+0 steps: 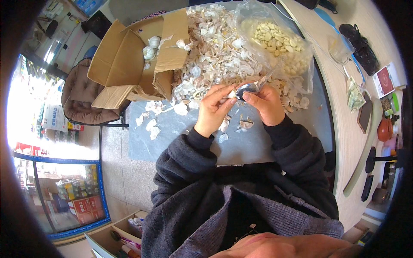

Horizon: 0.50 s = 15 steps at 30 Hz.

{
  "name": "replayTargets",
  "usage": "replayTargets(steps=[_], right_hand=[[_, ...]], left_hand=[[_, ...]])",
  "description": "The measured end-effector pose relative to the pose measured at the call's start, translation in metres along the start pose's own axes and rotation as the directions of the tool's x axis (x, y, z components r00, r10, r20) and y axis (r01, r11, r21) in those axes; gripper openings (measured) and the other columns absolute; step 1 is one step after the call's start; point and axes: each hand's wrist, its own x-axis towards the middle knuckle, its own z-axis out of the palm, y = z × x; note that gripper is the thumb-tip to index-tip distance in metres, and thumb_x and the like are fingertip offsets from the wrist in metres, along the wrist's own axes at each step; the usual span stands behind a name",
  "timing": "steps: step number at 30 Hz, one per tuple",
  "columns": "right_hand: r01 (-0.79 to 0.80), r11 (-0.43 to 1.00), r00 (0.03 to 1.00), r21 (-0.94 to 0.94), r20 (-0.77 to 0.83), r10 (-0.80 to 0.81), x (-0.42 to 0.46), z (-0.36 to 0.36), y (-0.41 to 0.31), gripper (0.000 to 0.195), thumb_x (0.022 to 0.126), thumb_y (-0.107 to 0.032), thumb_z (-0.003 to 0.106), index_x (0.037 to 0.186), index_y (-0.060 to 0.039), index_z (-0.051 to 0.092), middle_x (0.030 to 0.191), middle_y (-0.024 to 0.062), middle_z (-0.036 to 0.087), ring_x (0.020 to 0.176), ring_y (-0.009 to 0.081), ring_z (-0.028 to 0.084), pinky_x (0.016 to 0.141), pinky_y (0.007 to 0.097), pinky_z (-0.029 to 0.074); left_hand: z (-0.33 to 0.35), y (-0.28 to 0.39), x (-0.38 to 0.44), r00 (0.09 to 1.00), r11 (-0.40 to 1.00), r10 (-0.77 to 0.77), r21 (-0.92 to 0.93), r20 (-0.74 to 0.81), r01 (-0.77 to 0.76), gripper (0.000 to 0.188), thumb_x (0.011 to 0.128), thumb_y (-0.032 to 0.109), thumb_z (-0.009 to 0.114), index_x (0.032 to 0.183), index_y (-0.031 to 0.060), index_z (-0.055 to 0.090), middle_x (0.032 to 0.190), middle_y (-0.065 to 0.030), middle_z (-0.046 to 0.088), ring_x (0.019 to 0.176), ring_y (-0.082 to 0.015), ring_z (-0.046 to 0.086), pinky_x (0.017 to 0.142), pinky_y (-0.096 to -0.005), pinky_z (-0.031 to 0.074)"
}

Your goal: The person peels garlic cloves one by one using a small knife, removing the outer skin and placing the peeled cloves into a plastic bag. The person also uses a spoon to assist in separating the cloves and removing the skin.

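My left hand (214,108) pinches a small garlic clove (231,94) between thumb and fingers. In my right hand (266,103) is a metal blade-like tool (248,89), perhaps a knife, its dark end touching the clove; its exact kind I cannot tell. Both hands meet above the near part of a grey table (180,135). Behind them lies a wide heap of garlic skins (219,48). A clear plastic bag (308,74) of peeled garlic cloves (274,37) rests at the heap's right. Below my hands, a partly skinned garlic piece (246,124) lies on the table.
An open cardboard box (119,61) holding garlic bulbs (149,52) stands at the left of the heap. Beyond it is a brown cushioned seat (84,93). A pale wooden counter (345,129) at right bears a glass cup (340,50), a banknote (356,96) and a phone (364,113).
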Motion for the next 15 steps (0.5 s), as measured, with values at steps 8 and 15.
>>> replayTargets(steps=[8, 15], right_hand=[[0.035, 0.999, 0.994, 0.029, -0.103, -0.032, 0.001, 0.005, -0.001, 0.015, 0.085, -0.012, 0.058, 0.089, 0.0005, 0.064, 0.079, -0.0031, 0.059, 0.071, 0.0037, 0.049, 0.065, 0.0209, 0.040], [0.070, 0.994, 0.986, -0.087, -0.145, -0.082, 0.000, 0.007, -0.001, 0.013, 0.084, -0.011, 0.060, 0.090, 0.0003, 0.063, 0.072, -0.0047, 0.056, 0.064, 0.0020, 0.045, 0.058, 0.0192, 0.037]], left_hand=[[0.002, -0.001, -0.005, 0.982, 0.964, -0.169, -0.194, 0.082, 0.182, 0.029, 0.086, 0.005, 0.057, 0.114, 0.0005, 0.054, 0.099, -0.0073, 0.056, 0.083, -0.0121, 0.057, 0.071, -0.0234, 0.048], [0.012, 0.010, -0.002, 0.982, 0.878, -0.189, -0.446, 0.007, 0.172, 0.023, 0.092, 0.011, 0.050, 0.112, 0.0014, 0.047, 0.084, -0.0035, 0.057, 0.071, -0.0112, 0.056, 0.066, -0.0240, 0.048]])
